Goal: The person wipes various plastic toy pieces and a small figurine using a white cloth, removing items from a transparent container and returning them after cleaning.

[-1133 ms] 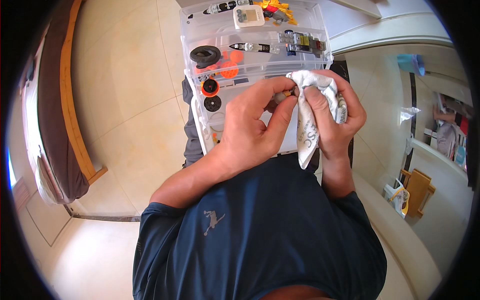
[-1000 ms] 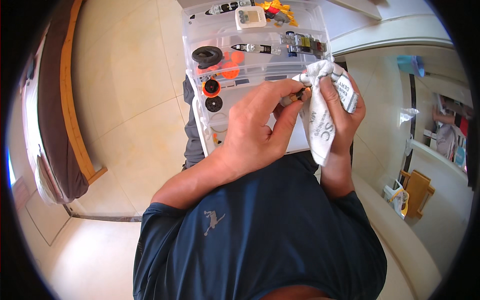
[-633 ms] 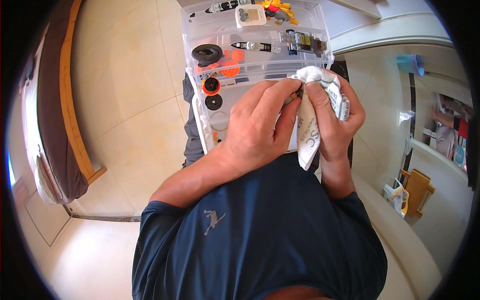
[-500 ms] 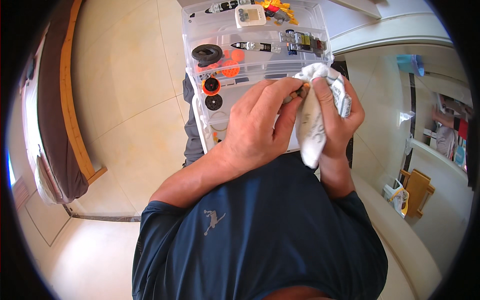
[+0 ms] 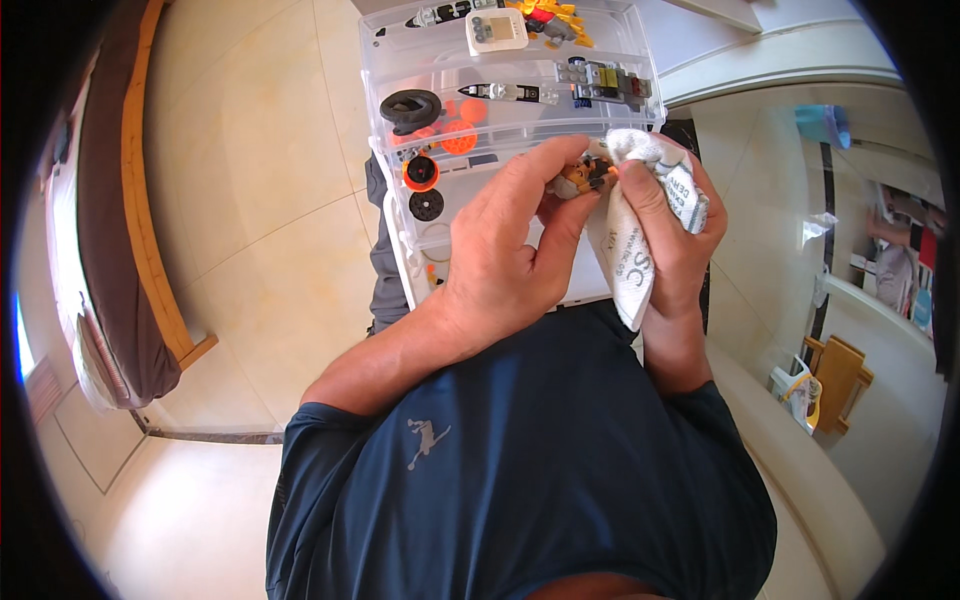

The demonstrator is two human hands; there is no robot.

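Two hands busy | left hand [image 5: 505, 265] pinching small orange-black toy part [image 5: 581, 177] | right hand [image 5: 665, 235] clutching white printed cloth [image 5: 640, 235] | risk: part slipping into clear plastic organiser box [image 5: 400, 75]

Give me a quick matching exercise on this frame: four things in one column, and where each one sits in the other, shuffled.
Things:
1. cloth
2. small part
3. black ring
4. white tile

Places:
A. far row of the clear case
B. pinched in the left hand
C. wrapped in the right hand
D. left compartment of the case, beside orange pieces

Pairs: 1-C, 2-B, 3-D, 4-A
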